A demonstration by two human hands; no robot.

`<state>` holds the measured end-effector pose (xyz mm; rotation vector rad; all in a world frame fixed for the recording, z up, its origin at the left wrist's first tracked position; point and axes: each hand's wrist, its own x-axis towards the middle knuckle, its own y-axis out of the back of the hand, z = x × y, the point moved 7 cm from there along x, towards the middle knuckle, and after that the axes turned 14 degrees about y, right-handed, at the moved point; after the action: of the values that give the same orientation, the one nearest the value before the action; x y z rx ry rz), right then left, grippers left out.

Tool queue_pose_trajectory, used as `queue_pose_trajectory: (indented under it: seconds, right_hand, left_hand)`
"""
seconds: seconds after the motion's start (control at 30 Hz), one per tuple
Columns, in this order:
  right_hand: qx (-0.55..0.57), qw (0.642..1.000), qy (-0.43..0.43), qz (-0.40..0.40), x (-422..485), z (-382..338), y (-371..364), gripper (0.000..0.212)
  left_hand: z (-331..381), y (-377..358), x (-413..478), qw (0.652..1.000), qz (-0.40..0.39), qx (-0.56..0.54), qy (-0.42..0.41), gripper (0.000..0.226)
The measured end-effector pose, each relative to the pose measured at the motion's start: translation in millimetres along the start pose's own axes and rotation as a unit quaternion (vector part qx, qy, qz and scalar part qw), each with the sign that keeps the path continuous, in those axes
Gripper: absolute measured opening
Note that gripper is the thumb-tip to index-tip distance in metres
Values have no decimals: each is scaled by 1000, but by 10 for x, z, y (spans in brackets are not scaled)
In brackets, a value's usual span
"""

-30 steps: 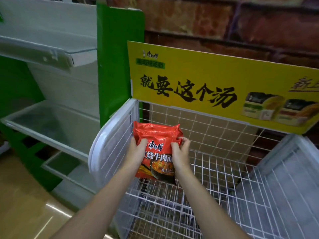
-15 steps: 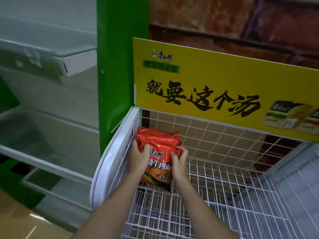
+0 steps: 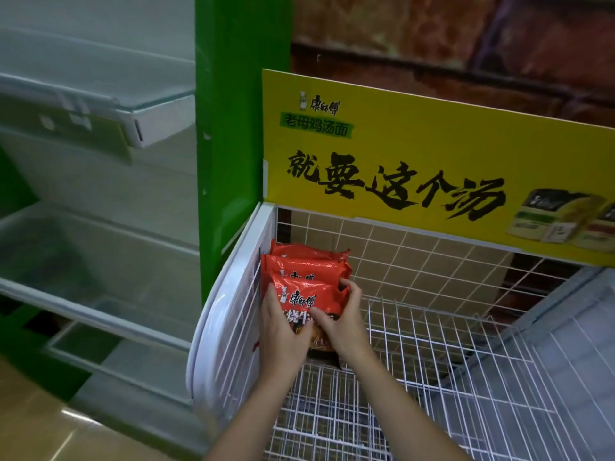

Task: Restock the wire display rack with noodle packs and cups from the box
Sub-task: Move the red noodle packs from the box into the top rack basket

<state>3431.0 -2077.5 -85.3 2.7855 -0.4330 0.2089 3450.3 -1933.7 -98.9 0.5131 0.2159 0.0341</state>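
Head camera view, looking down into a white wire display rack (image 3: 432,344) with a grid floor and grid back. Its only visible contents are three red noodle packs (image 3: 309,281), standing on edge one in front of another in the back-left corner. They sit close against the rack's solid white side panel (image 3: 226,327).

Each pack is shiny red plastic, crinkled at the top seam. White brand characters run across the front pack, with larger white characters below. A dark picture beneath is mostly hidden by the hands.

Both bare hands hold the front pack. The left hand (image 3: 283,334) grips its lower left side, thumb lying up along the edge next to the side panel. The right hand (image 3: 342,324) has its thumb on the pack's face and its fingers (image 3: 347,287) curled round the right edge of the packs.

A yellow sign (image 3: 432,154) with bold black characters and pictures of noodle products stands along the back of the rack. A green post (image 3: 233,128) rises just left of it, with pale shelves (image 3: 100,104) beyond.
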Motion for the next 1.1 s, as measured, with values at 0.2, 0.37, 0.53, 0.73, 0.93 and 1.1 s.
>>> queue_pose_trajectory:
  seconds: [0.2, 0.37, 0.53, 0.73, 0.93, 1.1]
  right_hand:
    - [-99, 994, 43, 35, 128, -100, -34, 76]
    - [-69, 997, 36, 23, -4, -101, 49, 88]
    - [-31, 999, 7, 28, -121, -85, 243, 91]
    - [-39, 999, 14, 20, -257, -292, 524, 71]
    - [-19, 998, 15, 51, -690, -518, 993, 57]
    - [25, 994, 7, 105, -1354, -697, 1536, 51]
  left_hand:
    - [39, 121, 73, 997, 59, 32, -25, 97]
    - [36, 125, -133, 993, 88, 75, 6, 98]
    - [294, 144, -431, 986, 134, 101, -16, 82]
    - [463, 108, -831, 983, 155, 78, -54, 68]
    - [735, 42, -1399, 983, 138, 73, -99, 52]
    - [875, -142, -2036, 984, 87, 49, -145, 47]
